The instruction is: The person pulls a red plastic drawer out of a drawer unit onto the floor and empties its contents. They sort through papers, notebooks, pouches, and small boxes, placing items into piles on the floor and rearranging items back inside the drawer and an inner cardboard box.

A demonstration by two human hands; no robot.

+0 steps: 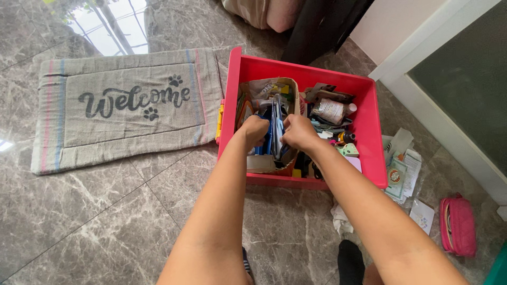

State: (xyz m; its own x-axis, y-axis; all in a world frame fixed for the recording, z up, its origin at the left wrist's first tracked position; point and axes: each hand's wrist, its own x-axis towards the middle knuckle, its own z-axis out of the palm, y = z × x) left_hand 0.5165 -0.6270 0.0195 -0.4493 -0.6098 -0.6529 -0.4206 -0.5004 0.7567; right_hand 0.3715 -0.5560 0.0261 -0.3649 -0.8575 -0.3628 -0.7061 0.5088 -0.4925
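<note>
Grey marble-look floor [79, 221], glossy, veined; a woven grey doormat [124, 108] with striped edges is laid flat left of the bin

Red plastic bin [372, 132], rectangular, hard-walled, seen packed with clutter: a wrapped bottle [330, 110], small tubes, odd bits

A brown paper bag [264, 87], creased, is stood upright in the bin's left half; blue flat items [275, 132], file-like, are wedged inside it

Left hand [254, 129] is clenched on the blue items' left edge, right hand [298, 132] clenched on the right edge, both grips inside the bag

Progress judged early: bin seen full, only papers [404, 169] and a pink pouch [458, 226] lying out on the floor at right
</note>
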